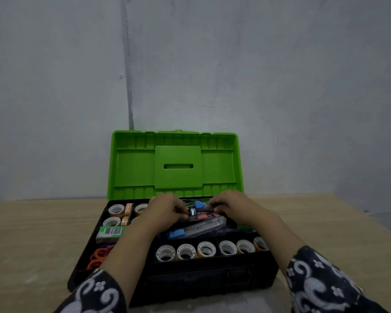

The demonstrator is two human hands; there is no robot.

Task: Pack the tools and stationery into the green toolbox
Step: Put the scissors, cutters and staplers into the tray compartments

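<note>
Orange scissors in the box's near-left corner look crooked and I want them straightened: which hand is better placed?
Probably the left hand: its forearm passes right beside the orange scissors, while the right hand sits across the toolbox.

The toolbox [212,283] sits on the tabletop [32,233] before me, lid [176,163] upright behind; tape rolls [205,249] line its front compartments, scissors [98,256] lie left.

The toolbox lid [176,163] looks like smooth green plastic, its base [212,281] matt black plastic; the bench [32,233] shows pale wood grain.
</note>
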